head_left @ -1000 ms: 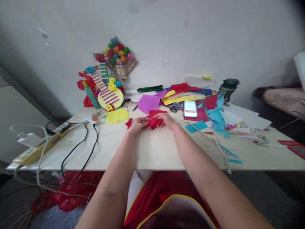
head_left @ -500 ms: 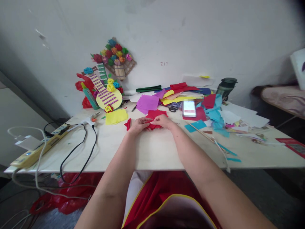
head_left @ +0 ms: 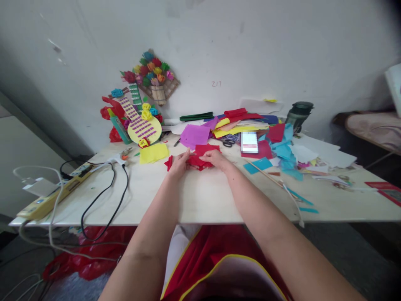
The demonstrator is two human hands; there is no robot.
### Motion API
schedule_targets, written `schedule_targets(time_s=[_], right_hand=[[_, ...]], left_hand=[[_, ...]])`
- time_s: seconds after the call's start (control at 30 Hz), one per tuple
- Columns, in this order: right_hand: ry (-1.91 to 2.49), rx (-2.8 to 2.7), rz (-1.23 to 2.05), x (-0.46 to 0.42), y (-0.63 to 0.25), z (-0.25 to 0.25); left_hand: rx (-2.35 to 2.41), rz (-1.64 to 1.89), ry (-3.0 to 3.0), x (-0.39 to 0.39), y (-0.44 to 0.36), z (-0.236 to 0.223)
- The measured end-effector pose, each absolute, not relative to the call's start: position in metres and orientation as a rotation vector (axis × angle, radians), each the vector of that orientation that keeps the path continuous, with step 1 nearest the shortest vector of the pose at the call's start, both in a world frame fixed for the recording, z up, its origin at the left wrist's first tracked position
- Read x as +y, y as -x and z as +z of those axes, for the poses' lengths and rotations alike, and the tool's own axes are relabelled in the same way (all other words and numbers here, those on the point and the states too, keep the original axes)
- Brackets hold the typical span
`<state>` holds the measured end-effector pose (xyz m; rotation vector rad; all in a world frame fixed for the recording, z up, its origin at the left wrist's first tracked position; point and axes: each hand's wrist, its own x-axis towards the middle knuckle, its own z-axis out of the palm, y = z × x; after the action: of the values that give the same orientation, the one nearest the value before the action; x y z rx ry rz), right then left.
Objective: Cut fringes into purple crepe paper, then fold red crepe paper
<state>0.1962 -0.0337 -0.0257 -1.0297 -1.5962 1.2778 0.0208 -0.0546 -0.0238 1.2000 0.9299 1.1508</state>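
Note:
Red crepe paper (head_left: 196, 160) lies low over the table between my two hands. My left hand (head_left: 181, 163) is closed on its left edge, with the thumb hidden in part. On the opposite side my right hand (head_left: 215, 159) pinches the paper between thumb and fingertips. Behind the hands a flat red sheet (head_left: 207, 148) rests on the table, and where it parts from the held paper I cannot tell. A small folded red piece (head_left: 169, 162) sits just left of my left hand. Farther left is a yellow paper sheet (head_left: 154, 153).
Scissors (head_left: 228, 143), a phone (head_left: 249, 142) and purple paper (head_left: 196, 136) lie behind the hands. A glue gun (head_left: 118, 159) with its black cord and a power strip (head_left: 58, 194) are at left. A thin stick (head_left: 265, 173) and blue scraps lie right; a dark bottle (head_left: 300, 115) stands behind.
My left hand's fingers have drawn back left from the right hand's fingertips, showing more of the red paper between them. My right hand has hardly moved.

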Motion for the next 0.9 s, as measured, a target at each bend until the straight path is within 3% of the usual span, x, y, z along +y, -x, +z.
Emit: schedule_targets(time_s=[0.9], right_hand=[[0.932, -1.535, 1.39, -0.041, -0.185, -0.023]], left_hand=[[0.879, 1.218, -1.257, -0.053, -0.024, -0.029]])
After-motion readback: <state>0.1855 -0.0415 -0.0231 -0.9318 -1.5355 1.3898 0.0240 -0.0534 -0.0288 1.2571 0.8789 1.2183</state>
